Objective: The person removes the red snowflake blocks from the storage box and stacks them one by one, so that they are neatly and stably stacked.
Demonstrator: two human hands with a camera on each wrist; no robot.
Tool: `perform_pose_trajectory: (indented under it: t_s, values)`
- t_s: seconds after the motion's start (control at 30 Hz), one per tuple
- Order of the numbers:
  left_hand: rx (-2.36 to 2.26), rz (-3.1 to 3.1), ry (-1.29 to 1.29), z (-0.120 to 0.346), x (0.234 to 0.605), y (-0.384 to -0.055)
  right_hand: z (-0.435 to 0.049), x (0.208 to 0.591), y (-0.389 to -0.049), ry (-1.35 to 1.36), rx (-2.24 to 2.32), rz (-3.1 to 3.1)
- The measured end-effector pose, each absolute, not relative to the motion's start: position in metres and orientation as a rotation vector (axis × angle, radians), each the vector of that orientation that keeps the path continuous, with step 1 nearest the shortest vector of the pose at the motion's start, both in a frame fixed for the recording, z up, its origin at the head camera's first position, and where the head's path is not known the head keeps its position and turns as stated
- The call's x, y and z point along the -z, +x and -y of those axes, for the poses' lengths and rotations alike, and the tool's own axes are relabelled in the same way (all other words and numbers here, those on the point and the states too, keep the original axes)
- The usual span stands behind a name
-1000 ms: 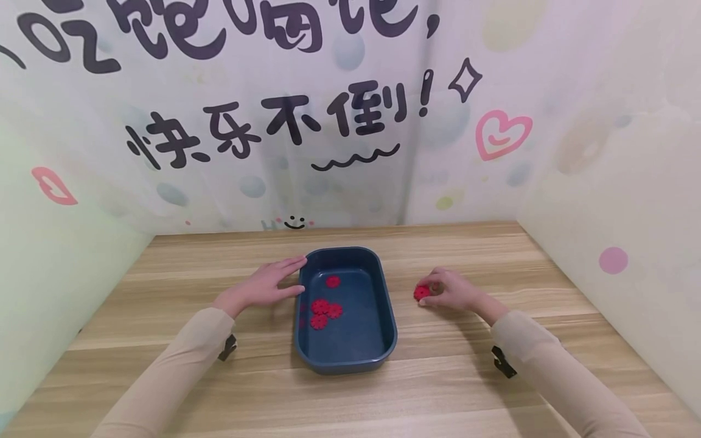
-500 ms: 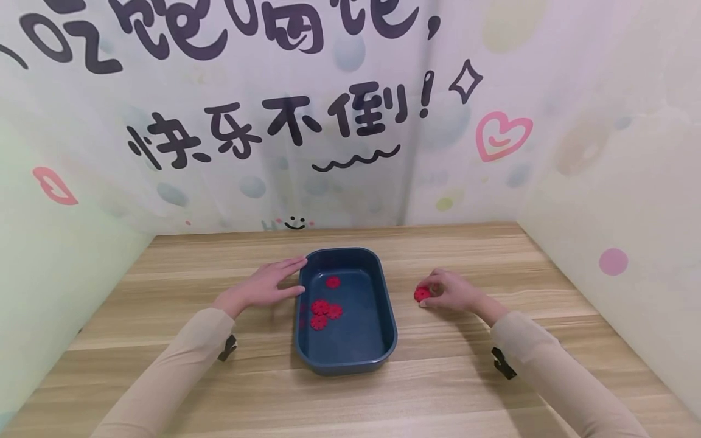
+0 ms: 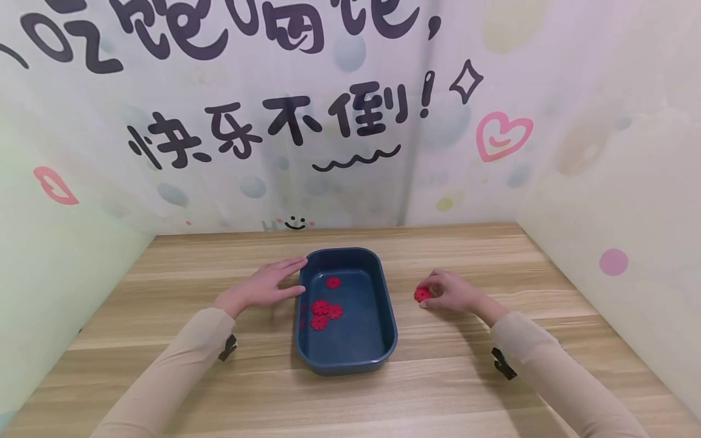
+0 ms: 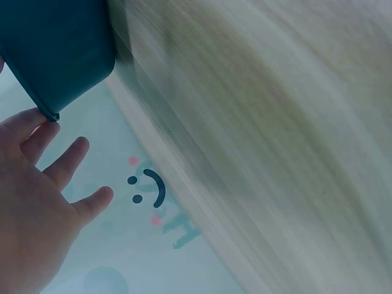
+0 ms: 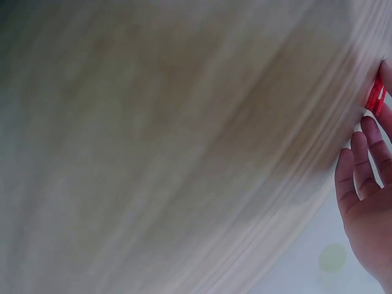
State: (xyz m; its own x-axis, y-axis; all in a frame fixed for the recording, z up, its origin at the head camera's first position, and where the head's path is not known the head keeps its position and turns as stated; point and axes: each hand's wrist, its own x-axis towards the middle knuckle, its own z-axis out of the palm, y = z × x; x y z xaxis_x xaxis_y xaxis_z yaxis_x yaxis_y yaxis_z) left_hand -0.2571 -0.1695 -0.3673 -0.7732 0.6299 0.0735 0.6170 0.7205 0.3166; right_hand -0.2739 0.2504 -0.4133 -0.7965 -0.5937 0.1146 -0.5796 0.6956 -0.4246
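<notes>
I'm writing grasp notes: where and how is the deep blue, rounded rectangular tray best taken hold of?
Probably the rims of both long walls, a hand coming in from either side: the tray sits flat and open-topped, with raised walls and no visible handle. The left hand touches the left rim.

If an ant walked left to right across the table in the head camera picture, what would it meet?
Left sleeve, left hand, blue tray with red discs inside, pinched red disc, right hand, right sleeve.
</notes>
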Motion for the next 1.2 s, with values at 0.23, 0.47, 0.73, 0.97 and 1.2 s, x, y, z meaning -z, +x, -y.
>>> perform_pose_trajectory:
  t_s: [0.23,0.47,0.73,0.97,1.2]
  values:
    - [-0.511,-2.878,1.040,0.169,0.367,-0.257,-0.252,0.415,-0.275,-0.990,0.692,-2.866]
    - [-0.516,-2.877,1.038,0.170,0.368,-0.257,-0.251,0.413,-0.274,-0.988,0.700,-2.857]
    - [-0.510,-2.877,1.043,0.170,0.368,-0.258,-0.253,0.407,-0.273,-0.917,0.832,-2.790]
    - [-0.511,-2.879,1.040,0.169,0.368,-0.257,-0.245,0.389,-0.279,-0.981,0.953,-2.791]
    - [-0.512,-2.879,1.049,0.169,0.367,-0.257,-0.216,0.354,-0.288,-1.059,0.978,-2.790]
